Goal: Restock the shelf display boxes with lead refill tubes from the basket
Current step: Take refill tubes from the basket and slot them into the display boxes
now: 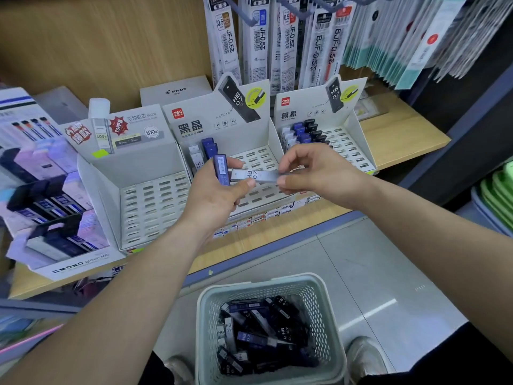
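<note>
My left hand (215, 194) grips an upright blue lead refill tube (222, 169) and touches one end of a grey HB 0.7 tube (254, 175). My right hand (313, 170) pinches the other end of that grey tube, which lies level between both hands. Both hands hover over the middle display box (266, 159), whose slotted tray holds a few tubes at its back left. The right display box (349, 145) has several tubes in its left rows. The left display box (147, 201) shows bare slots. The pale basket (206, 315) on the floor holds several dark tubes (261, 334).
A MONO display (50, 218) of pastel and dark tubes stands at the far left. Pen refill packs (277, 37) hang above the boxes. The wooden shelf edge (277, 232) runs in front of me. Green trays (497, 190) stack at the right. My shoes flank the basket.
</note>
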`<state>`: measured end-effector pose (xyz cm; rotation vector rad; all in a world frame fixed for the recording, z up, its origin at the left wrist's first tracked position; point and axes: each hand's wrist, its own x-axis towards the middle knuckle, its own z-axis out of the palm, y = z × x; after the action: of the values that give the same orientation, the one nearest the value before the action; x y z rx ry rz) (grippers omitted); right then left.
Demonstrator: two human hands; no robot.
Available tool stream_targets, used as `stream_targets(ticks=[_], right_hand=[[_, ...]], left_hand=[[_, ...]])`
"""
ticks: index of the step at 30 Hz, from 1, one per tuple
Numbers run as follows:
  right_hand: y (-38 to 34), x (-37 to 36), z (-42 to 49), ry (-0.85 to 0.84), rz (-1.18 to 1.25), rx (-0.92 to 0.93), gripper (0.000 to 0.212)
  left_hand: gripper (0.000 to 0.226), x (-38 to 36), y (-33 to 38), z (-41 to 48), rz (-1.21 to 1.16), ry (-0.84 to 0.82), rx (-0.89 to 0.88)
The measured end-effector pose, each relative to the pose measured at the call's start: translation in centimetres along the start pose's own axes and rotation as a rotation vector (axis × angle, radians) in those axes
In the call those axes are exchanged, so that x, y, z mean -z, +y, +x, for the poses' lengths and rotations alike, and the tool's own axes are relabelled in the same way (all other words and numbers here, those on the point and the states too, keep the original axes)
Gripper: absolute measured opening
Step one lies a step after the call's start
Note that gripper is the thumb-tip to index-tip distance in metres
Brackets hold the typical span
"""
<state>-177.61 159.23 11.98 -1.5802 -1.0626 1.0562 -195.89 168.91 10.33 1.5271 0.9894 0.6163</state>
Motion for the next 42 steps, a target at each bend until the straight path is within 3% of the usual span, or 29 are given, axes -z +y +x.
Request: stream_targets(ticks=[3, 10, 16, 24, 35, 42], right_hand=[[0.4, -0.4, 0.1, -0.058, 0.010, -0.061, 0.028], [0.8, -2.2, 1.0, -0.092, -0.022, -0.088, 0.018], [0.4, -3.4, 2.8, -0.146, -0.178, -0.045, 0.050], [-1.3, -7.4, 5.5, -0.074, -0.173, 0.104, 0.069], [-1.2, -10.6, 8.7, 0.245, -0.356, 0.307, 0.025], [-1.3, -11.1, 8.6, 0.286, -0.370, 0.347, 0.022]], left_hand=[[0.029, -0.1, -0.2, 0.1, -0.011, 0.005, 0.007], [0.032, 0.6, -0.7, -0.2, 0.040, -0.049, 0.012], [0.019, 3.5, -1.6, -0.5, 0.047, -0.064, 0.113], [0.015, 8.0, -3.4, -1.4, 0.021, -0.047, 0.182], [0.020, 11.8, -3.9, -2.8, -0.024, -0.055, 0.206], [0.021, 12.3, -3.7, -3.0, 0.005, -0.057, 0.216]])
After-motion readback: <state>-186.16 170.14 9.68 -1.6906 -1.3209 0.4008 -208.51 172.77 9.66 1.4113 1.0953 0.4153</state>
